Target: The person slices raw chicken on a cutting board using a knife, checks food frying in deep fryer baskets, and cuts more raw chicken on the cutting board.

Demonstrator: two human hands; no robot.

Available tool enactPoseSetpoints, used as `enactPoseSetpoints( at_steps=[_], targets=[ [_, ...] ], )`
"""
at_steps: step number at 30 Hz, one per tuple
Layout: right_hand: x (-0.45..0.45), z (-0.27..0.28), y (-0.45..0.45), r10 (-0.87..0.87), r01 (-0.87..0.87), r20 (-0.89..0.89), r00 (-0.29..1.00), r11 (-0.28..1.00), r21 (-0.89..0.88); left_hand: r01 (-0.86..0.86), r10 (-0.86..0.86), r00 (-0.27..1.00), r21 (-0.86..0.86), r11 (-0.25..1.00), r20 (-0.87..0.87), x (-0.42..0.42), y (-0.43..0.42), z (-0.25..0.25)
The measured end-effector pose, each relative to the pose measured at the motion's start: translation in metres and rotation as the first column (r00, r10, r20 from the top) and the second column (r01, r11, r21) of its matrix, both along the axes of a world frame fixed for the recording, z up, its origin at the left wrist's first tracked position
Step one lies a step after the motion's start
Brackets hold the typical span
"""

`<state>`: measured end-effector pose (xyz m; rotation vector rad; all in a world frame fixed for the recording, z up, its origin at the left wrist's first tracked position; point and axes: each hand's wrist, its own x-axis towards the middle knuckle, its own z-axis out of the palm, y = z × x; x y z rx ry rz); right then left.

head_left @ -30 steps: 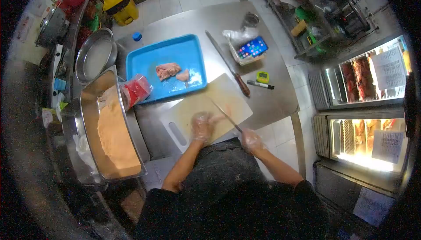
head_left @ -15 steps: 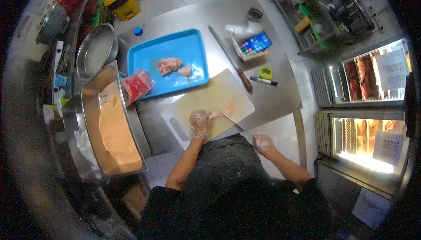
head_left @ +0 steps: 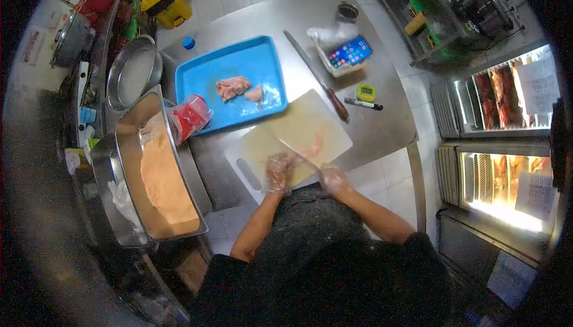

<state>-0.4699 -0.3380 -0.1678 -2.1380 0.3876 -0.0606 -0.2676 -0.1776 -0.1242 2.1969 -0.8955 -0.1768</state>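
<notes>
My right hand [head_left: 335, 180], in a clear plastic glove, is closed on a kitchen knife [head_left: 298, 152] whose thin blade slants across the cutting board [head_left: 271, 139]. My left hand [head_left: 279, 173], gloved the same way, presses its curled fingers onto one end of a strip of raw meat [head_left: 313, 146]. The blade passes over or against the meat just right of those fingers; whether it has cut in is too blurred to tell. Beyond the board, a blue tray [head_left: 209, 64] bears a larger pink piece of raw meat [head_left: 231, 88] and a small one beside it.
A second, long knife [head_left: 319, 76] lies right of the tray. Near it are a phone [head_left: 350, 51] on a plastic tub, a green timer [head_left: 366, 93] and a marker [head_left: 363, 104]. Leftward stand a red-and-clear bag [head_left: 190, 118], a metal pan of orange powder [head_left: 167, 183] and a round metal bowl [head_left: 132, 70].
My right hand has come in from the right edge toward the board, and the knife blade now reaches farther across it. The left hand stays at the meat; the whole view has shifted slightly.
</notes>
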Motion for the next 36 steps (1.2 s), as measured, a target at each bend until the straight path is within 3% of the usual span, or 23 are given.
enactPoseSetpoints(
  at_steps=[1, 2, 4, 6, 7, 10, 13, 15, 17, 19, 20, 22, 25, 26, 29, 32, 35, 36],
  targets=[
    [-0.008, 0.009, -0.005, 0.039, -0.042, -0.105, 0.994, 0.999, -0.023, 0.041, -0.036, 0.990, -0.038, 0.998, 0.133, -0.001, -0.001, 0.000],
    [-0.016, 0.019, -0.009, 0.081, -0.092, -0.209, 0.975, 0.995, -0.045, -0.008, 0.012, 0.998, -0.068, 0.998, 0.060, -0.004, -0.003, -0.003],
    [-0.009, 0.117, -0.021, 0.175, -0.334, -0.531, 0.829, 0.917, -0.218, -0.119, 0.110, 0.990, -0.112, 0.987, -0.087, -0.012, -0.001, -0.006],
    [-0.043, 0.035, -0.028, 0.089, -0.160, -0.427, 0.900, 0.978, -0.133, -0.102, 0.099, 0.994, -0.051, 0.993, -0.047, -0.010, 0.001, -0.003],
    [-0.041, 0.025, -0.028, 0.076, -0.137, -0.381, 0.921, 0.981, -0.135, -0.088, 0.087, 0.996, -0.022, 0.996, -0.024, -0.007, 0.001, -0.001],
    [0.015, 0.058, -0.019, 0.129, -0.198, -0.269, 0.955, 0.948, -0.248, -0.012, 0.008, 0.998, 0.054, 0.998, 0.062, -0.007, 0.001, -0.005],
    [0.071, 0.085, -0.007, 0.101, -0.215, -0.343, 0.934, 0.926, -0.311, -0.071, 0.081, 0.992, 0.100, 0.992, -0.101, -0.008, 0.001, 0.008],
    [0.041, 0.021, -0.018, 0.009, -0.003, -0.135, 0.991, 0.999, 0.048, -0.193, 0.195, 0.981, 0.115, 0.974, -0.003, -0.017, 0.011, -0.003],
    [0.025, 0.046, -0.033, 0.042, -0.114, -0.186, 0.982, 0.911, -0.396, -0.256, 0.238, 0.961, 0.130, 0.958, 0.144, -0.019, 0.009, -0.004],
    [0.017, 0.048, -0.051, 0.111, -0.183, -0.204, 0.973, 0.906, -0.382, -0.275, 0.203, 0.919, 0.179, 0.945, 0.339, -0.023, 0.010, 0.004],
    [0.012, 0.049, -0.049, 0.138, -0.212, -0.218, 0.966, 0.907, -0.364, -0.245, 0.230, 0.967, 0.149, 0.958, 0.107, -0.025, 0.014, 0.004],
    [0.025, 0.067, -0.042, 0.071, -0.199, -0.356, 0.932, 0.920, -0.337, -0.206, 0.209, 0.911, 0.047, 0.977, -0.355, -0.018, 0.010, 0.004],
    [0.057, 0.119, -0.031, 0.010, -0.156, -0.511, 0.859, 0.958, -0.243, -0.119, 0.137, 0.986, 0.179, 0.977, -0.093, -0.014, -0.008, 0.001],
    [0.061, 0.126, -0.030, -0.003, -0.133, -0.558, 0.830, 0.970, -0.203, -0.031, 0.030, 1.000, -0.013, 0.999, -0.005, -0.013, -0.012, 0.010],
    [0.053, 0.123, -0.032, 0.022, -0.028, -0.583, 0.812, 1.000, -0.002, -0.178, 0.160, 0.955, -0.048, 0.983, -0.249, -0.016, -0.010, 0.015],
    [0.044, 0.117, -0.031, 0.051, -0.122, -0.471, 0.881, 0.985, -0.120, -0.320, 0.307, 0.908, -0.001, 0.947, -0.286, -0.018, -0.008, 0.013],
    [0.041, 0.111, -0.029, -0.012, -0.080, -0.406, 0.914, 0.975, -0.208, -0.172, 0.182, 0.975, 0.079, 0.982, -0.128, -0.014, -0.012, 0.035],
    [0.040, 0.105, -0.032, -0.002, -0.091, -0.382, 0.924, 0.970, -0.226, -0.192, 0.196, 0.980, 0.121, 0.974, -0.022, -0.016, -0.013, 0.052]
  ],
)
